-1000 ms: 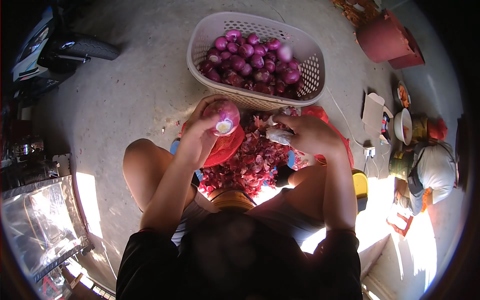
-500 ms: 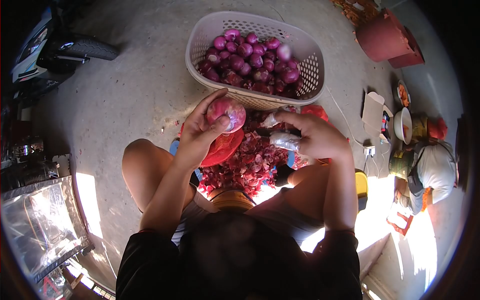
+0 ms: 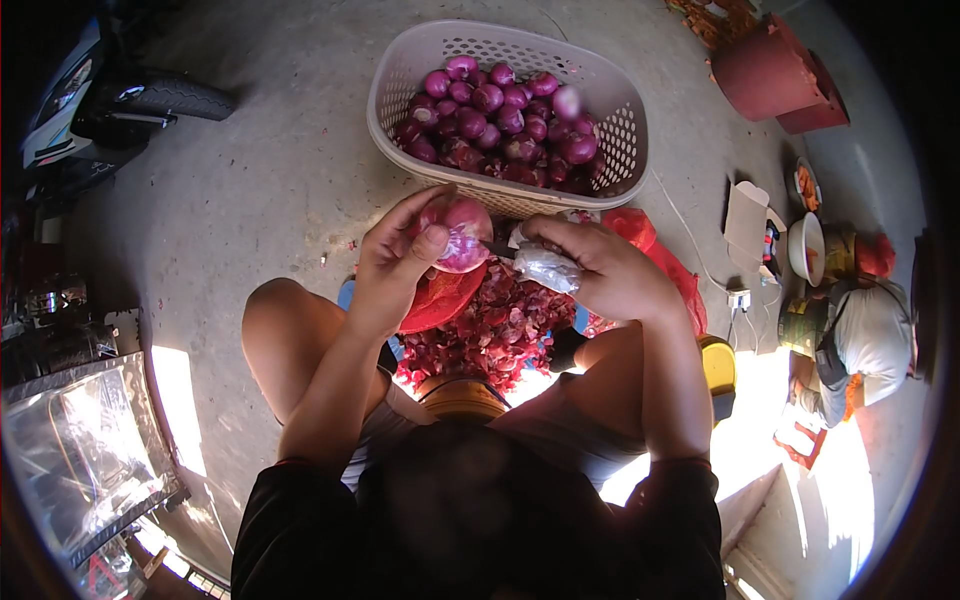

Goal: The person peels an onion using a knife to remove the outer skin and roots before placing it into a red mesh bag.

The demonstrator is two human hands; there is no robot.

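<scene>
My left hand is closed around a red onion, holding it up over a heap of onion skins. At the onion's right side, my right hand grips a small knife. Only a short dark piece of its blade shows, close against the onion, and its handle is hidden in the fingers. Whitish wrapping covers the thumb and a fingertip of that hand. Just beyond both hands stands a pale perforated basket with many red onions in it.
Red mesh lies by my right forearm, and more red mesh is under my left hand. A motorcycle wheel is at the left. Reddish tubs, a white bowl and another person are at the right.
My right hand has moved left, bringing the knife to the onion. My left hand has turned the onion slightly and lowered it a little.
</scene>
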